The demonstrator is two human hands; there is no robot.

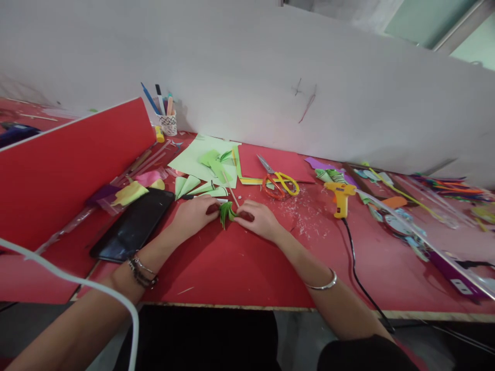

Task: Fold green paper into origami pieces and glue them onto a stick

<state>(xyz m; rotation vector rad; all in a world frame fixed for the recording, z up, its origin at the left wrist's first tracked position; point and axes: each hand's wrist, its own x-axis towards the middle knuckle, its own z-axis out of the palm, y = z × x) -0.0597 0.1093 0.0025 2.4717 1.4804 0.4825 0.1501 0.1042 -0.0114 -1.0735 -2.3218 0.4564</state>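
Note:
Above the red table, my left hand pinches the left side of a small piece of green paper that is curled and cut into strips. The fingers of my right hand close on its right side. A thin pale stick slants down to the fingertips of my right hand; whether it is held or only lies behind them I cannot tell. Just behind my hands lie folded light-green paper pieces with dark edges. Scissors with red and yellow handles rest beyond my right hand, on red paper.
A black phone lies left of my left forearm, near an upright red board. A cup of pens stands at the wall. To the right is a yellow glue gun with its black cord. A white cable crosses the lower left.

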